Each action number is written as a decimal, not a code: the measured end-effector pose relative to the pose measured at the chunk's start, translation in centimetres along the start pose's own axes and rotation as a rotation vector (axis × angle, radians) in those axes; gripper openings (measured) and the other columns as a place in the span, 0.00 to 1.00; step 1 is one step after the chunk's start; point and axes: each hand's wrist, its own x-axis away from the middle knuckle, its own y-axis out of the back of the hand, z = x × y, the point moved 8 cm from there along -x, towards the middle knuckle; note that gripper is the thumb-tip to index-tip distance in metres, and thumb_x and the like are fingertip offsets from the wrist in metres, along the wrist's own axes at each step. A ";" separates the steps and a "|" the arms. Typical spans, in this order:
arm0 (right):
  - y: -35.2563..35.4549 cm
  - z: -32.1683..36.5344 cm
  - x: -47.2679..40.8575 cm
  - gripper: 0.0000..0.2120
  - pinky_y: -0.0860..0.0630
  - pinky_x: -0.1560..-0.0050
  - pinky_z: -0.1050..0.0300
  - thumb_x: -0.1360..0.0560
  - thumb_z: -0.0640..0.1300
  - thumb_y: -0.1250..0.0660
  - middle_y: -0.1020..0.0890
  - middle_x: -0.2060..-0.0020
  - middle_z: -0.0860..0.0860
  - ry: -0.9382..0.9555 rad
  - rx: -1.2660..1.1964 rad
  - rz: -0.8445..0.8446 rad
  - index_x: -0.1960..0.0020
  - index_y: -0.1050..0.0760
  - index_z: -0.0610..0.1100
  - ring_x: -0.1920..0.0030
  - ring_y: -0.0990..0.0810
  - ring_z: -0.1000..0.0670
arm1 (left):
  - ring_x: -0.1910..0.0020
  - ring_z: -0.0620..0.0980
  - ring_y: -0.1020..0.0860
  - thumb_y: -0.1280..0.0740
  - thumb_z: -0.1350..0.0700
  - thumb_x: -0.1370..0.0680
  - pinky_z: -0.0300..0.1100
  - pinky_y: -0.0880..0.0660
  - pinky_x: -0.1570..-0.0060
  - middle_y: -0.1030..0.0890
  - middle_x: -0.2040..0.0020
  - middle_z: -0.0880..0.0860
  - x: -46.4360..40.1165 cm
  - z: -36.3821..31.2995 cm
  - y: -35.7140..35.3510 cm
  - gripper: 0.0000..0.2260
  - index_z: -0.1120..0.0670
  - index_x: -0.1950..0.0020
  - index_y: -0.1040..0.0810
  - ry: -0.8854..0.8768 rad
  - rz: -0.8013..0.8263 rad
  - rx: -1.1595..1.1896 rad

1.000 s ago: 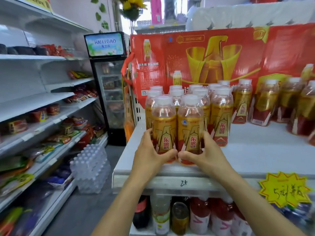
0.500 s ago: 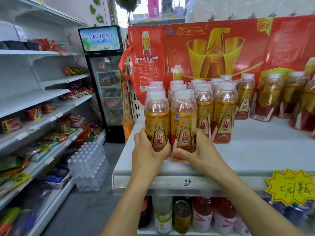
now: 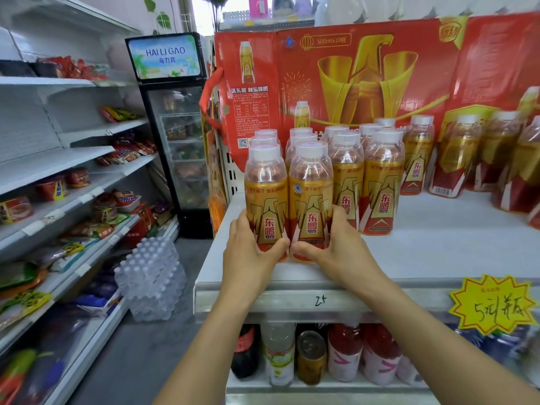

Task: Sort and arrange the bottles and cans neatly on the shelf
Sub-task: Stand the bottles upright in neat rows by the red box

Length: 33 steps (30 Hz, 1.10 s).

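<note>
Scene bright, even indoor light. Window at top centre blown out to white. Shadows soft and faint; dark only under the shelf lip, over the lower row. Mild sheen on bottle shoulders. Centre sharp, labels legible. Wide-angle bending at edges: left racks curve. Bottom-left and far-right corners smeared, out of focus.

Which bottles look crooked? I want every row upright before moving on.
The loose bottles at the shelf's right lean sideways; the block held by the left hand and right hand stands upright.
</note>
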 end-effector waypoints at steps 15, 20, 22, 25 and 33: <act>13.6 -1.1 1.5 0.18 0.23 0.44 0.50 0.26 0.49 0.29 0.23 0.45 0.55 0.208 0.166 -0.219 0.38 0.25 0.48 0.43 0.25 0.55 | 0.33 0.42 0.32 0.34 0.47 0.24 0.31 0.37 0.34 0.30 0.36 0.45 4.8 -15.5 -5.0 0.21 0.50 0.32 0.28 -0.607 0.043 -0.090; 22.0 -5.0 -3.3 0.15 0.24 0.43 0.49 0.25 0.48 0.30 0.23 0.47 0.52 0.198 0.257 -0.201 0.40 0.23 0.46 0.46 0.23 0.52 | 0.40 0.41 0.29 0.35 0.46 0.23 0.37 0.30 0.40 0.26 0.40 0.43 1.0 -22.9 -11.6 0.18 0.49 0.34 0.27 -0.634 0.250 -0.227; 24.7 -6.1 -6.2 0.16 0.25 0.42 0.52 0.25 0.49 0.31 0.24 0.46 0.52 0.183 0.298 -0.161 0.39 0.24 0.47 0.46 0.24 0.51 | 0.39 0.43 0.28 0.34 0.47 0.22 0.41 0.30 0.38 0.25 0.37 0.44 -2.3 -25.5 -13.5 0.18 0.48 0.34 0.26 -0.579 0.277 -0.263; 27.0 -7.4 -11.4 0.18 0.27 0.40 0.53 0.24 0.52 0.32 0.24 0.43 0.52 0.177 0.310 -0.092 0.36 0.26 0.48 0.43 0.25 0.51 | 0.35 0.46 0.27 0.35 0.46 0.21 0.46 0.30 0.35 0.25 0.33 0.46 -8.9 -27.5 -16.7 0.19 0.48 0.31 0.28 -0.432 0.343 -0.343; 25.0 -10.4 -23.1 0.24 0.29 0.40 0.52 0.21 0.45 0.40 0.26 0.34 0.43 0.113 0.260 -0.008 0.26 0.34 0.45 0.36 0.26 0.42 | 0.38 0.56 0.25 0.34 0.48 0.22 0.50 0.28 0.36 0.23 0.36 0.56 -21.9 -23.9 -24.4 0.23 0.58 0.30 0.29 -0.030 0.452 -0.768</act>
